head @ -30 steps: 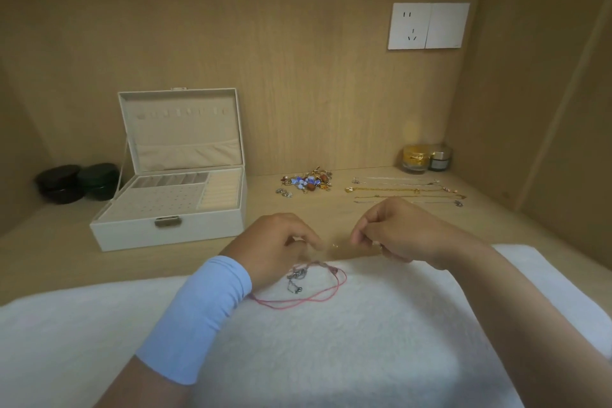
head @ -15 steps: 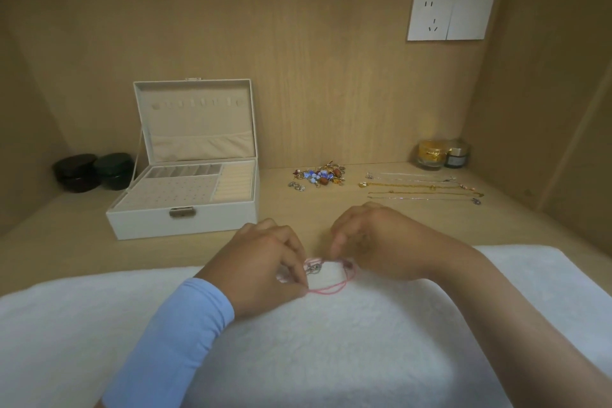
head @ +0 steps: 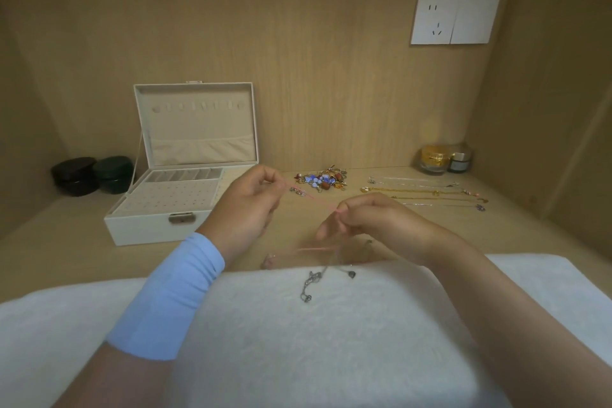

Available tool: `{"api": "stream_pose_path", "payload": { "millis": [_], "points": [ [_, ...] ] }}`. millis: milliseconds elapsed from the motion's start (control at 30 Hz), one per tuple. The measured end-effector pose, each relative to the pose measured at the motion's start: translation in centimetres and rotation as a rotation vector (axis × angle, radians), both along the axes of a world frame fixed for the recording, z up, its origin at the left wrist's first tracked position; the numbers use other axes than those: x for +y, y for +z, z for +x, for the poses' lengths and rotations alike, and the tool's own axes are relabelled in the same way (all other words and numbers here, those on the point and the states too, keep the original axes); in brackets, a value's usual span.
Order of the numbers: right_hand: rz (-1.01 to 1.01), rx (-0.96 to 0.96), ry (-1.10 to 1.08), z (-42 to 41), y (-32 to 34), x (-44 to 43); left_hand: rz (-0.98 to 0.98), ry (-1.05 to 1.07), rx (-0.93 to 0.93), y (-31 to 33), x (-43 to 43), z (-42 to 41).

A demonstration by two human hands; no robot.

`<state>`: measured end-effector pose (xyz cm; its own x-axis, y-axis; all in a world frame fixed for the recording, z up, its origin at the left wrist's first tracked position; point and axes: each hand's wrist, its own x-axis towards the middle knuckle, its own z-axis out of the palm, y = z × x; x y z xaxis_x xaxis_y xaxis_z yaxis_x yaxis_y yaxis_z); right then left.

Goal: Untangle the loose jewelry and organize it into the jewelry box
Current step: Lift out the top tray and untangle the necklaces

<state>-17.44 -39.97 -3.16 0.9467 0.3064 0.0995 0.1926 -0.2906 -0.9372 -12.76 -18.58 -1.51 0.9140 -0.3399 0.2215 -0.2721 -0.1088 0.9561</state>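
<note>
A: Jewelry box (head: 195,129): lid up, far left on the counter (head: 66,252). White towel (head: 298,358) lies across the near edge.

B: Hands?

A: Both are raised over the towel's far edge. Left hand (head: 251,205) and right hand (head: 371,219) each pinch a pink cord (head: 311,197), fingers curled narrow on it. The cord runs taut between them.

B: The rest of the jewelry?

A: Beaded heap (head: 323,179) far centre, with gold chains (head: 424,190) laid straight to its right. Smallest is a silver chain (head: 311,281), hanging from below the right hand down onto the towel. Where it crosses the cord is blurred.

B: Which step?

A: Untangling, I judge; nothing looks boxed yet. The next move likely calls for slack, not pull. Ease the cord, find the crossing and tease the chain off with the fingertips. Then carry each piece left to the box.
</note>
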Motion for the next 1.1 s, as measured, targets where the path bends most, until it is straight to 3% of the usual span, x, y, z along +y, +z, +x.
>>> {"api": "stream_pose_path", "payload": {
  "millis": [133,267,467,700,833,900,1033,1100],
  "points": [
    [0.139,0.076,-0.038,0.8,0.0,-0.8,0.105,0.126,-0.089,-0.4,1.8,0.7],
    [0.115,0.103,-0.126,1.4,-0.4,-1.0,0.371,0.194,-0.213,-0.8,3.7,-0.2],
    [0.063,0.071,-0.245,1.5,-0.6,-0.3,0.586,0.283,-0.182,-0.6,6.0,-1.3],
    [-0.007,0.010,-0.179,1.5,0.3,1.2,0.875,0.091,-0.066,0.0,6.4,-1.7],
    [-0.186,0.076,0.133,-0.2,1.6,0.0,0.875,-0.299,0.093,0.5,6.4,-2.8],
    [-0.266,0.146,0.232,-0.7,1.8,-0.7,0.899,-0.332,0.050,0.0,5.6,-2.7],
    [-0.314,0.130,-0.044,0.1,0.6,-0.5,0.812,-0.186,-0.205,-1.8,1.4,-0.4],
    [-0.402,0.046,-0.167,0.7,0.0,-0.2,0.877,-0.194,-0.273,-2.8,-1.0,0.6]
  ]
}}
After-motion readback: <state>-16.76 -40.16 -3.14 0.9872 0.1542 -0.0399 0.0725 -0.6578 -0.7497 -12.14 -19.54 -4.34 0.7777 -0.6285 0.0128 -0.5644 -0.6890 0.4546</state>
